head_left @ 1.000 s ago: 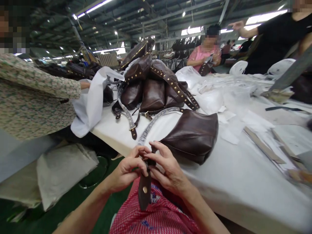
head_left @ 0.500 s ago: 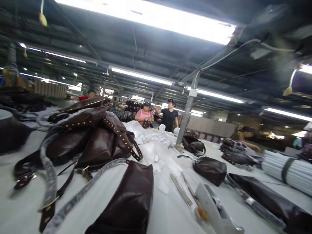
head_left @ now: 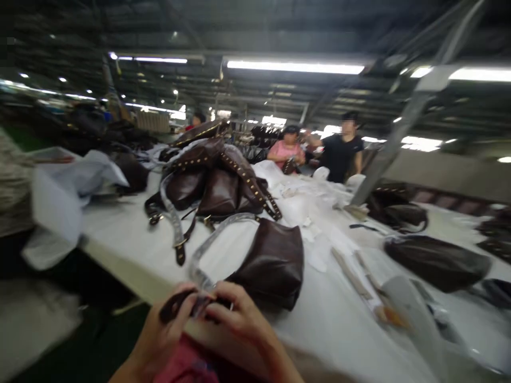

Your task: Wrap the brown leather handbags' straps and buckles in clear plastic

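Both hands meet low in the view, at the table's near edge. My left hand has its fingers closed around a dark strap end. Close beside it, my right hand pinches the same strap, its fingers bent. Clear plastic wrap covers the strap, which runs up to a dark brown leather bag lying on the table just beyond my hands. Motion blur and the fingers hide the exact grip.
A heap of studded brown bags lies behind on the white table. White paper hangs over its left side. At right are a grey tape dispenser, another dark bag and a post. Two people stand across the table.
The view has swung left and down, so the scene sits further right. My hands, out of sight before, now show at the bottom, closed on the bag's strap.
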A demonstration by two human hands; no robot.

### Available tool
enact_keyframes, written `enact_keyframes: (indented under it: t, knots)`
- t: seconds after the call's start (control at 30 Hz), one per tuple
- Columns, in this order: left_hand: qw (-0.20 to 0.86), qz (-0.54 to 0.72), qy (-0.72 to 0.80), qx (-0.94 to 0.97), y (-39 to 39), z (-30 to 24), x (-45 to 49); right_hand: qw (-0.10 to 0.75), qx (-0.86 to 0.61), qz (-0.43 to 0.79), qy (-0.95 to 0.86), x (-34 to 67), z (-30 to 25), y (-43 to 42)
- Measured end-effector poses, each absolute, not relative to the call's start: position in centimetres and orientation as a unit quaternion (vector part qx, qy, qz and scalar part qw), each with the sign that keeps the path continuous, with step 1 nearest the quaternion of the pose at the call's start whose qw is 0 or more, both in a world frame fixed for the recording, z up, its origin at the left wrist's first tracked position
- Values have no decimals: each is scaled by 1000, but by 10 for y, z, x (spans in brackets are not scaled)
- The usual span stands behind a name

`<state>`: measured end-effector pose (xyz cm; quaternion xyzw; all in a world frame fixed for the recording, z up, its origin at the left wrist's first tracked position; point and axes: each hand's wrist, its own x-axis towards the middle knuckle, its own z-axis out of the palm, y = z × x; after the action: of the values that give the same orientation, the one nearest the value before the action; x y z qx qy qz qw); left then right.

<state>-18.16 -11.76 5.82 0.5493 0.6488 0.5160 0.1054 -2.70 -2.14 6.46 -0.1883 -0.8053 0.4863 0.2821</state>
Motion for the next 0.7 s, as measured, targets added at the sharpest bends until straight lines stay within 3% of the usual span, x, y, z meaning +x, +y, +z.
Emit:
enact_keyframes:
  t: [0.07,0.17,0.33,0.53,0.7]
  knots:
    - [188,561,657,468,-124,61,-184,275,-161,528,-787,-21,63,-16]
    - [229,604,662,379,-128,73,-189,270,-146,568,-763,-14,57,-7]
    - [362,461,539,605,-138,96,-181,269,-143,606,-735,-6,54,-11]
    - [297,449,522,661,-136,103,-174,275,-141,624,-718,2,51,-12]
    - [238,401,406,786,-115,94,-188,284,-69,605,-741,8,39,-2]
